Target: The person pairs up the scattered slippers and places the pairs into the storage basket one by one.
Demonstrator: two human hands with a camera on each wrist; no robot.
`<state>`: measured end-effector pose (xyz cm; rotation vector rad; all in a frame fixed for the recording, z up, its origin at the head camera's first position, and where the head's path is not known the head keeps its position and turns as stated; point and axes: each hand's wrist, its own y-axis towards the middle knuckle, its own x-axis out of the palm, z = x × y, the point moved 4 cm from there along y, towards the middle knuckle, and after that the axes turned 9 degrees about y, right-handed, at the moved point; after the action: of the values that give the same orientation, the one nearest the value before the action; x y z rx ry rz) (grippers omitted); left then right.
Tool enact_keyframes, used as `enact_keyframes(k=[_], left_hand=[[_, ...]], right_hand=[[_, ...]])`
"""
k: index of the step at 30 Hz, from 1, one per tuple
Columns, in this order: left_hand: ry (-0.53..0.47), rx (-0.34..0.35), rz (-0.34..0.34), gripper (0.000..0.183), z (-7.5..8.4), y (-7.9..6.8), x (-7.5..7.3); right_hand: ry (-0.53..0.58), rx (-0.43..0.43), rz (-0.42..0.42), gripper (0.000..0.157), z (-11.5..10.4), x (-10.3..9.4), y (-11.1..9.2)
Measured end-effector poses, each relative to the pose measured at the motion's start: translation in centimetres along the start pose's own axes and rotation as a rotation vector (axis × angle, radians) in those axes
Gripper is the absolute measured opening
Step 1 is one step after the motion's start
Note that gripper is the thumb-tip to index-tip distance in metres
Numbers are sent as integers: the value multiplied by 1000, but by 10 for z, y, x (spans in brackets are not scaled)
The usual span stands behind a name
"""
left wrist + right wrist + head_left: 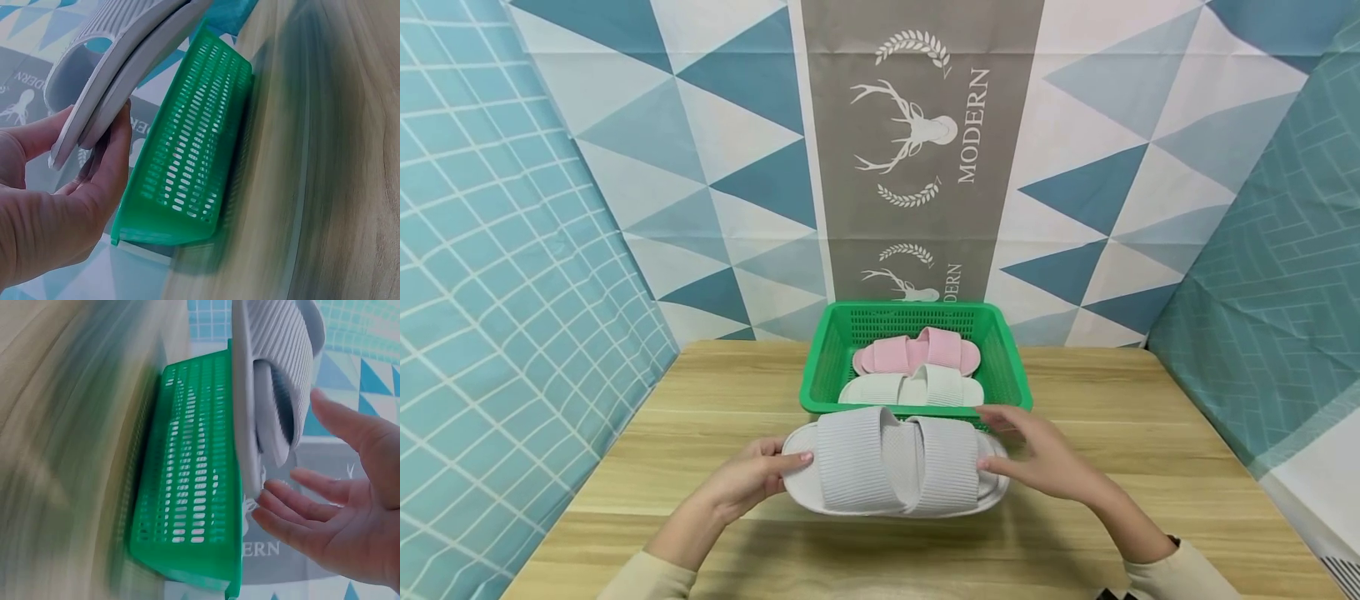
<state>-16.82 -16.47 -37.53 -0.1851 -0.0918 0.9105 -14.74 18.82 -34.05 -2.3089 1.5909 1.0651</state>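
A pair of light grey slippers [901, 467] with ribbed straps is held above the table in front of the basket, one tucked into the other. My left hand [752, 477] pinches the left end, thumb on top and fingers beneath; the left wrist view shows the two soles [128, 69] stacked in that grip. At the other end my right hand [1045, 457] has its thumb and fingers spread around the slippers' tip. In the right wrist view this hand [350, 506] is open, its fingertips right by the sole's edge.
Behind the slippers a green perforated basket [816, 367] stands on the wooden table [737, 383]. Inside it lie pink slippers [891, 355] at the back and white slippers [880, 388] in front. Patterned cloth [925, 208] hangs behind the table, with tiled cloth at the left.
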Motion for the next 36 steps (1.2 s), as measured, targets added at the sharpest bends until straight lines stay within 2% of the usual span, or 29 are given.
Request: enact_keyframes(k=[5,10,13,16,19,22,29,36], left_hand=[[-9,9,-22,12,0,-1,-3],[-7,10,-26,12,2,-2,-5],[-3,7,-17,13,3,-2,-6],[3,-4,-9,15,3,-1,-6],[18,-16,2,16,3,1,-6],[42,-30,32,21,3,1,-6],[109,-52,104,44,4,3,-8],[96,-52,91,42,7,5,-10]], right_hand=[[160,155,-49,54,12,-7,-3],[281,333,-101,58,23,-5,-3],[432,416,-149,62,28,-1,-2],[639,466,-214,62,31,3,-2],[805,485,-276,54,35,7,-2],[894,485,-304,41,37,10,-2],[948,480,-281,22,40,12,-2],[970,487,-244,15,42,13,-3]])
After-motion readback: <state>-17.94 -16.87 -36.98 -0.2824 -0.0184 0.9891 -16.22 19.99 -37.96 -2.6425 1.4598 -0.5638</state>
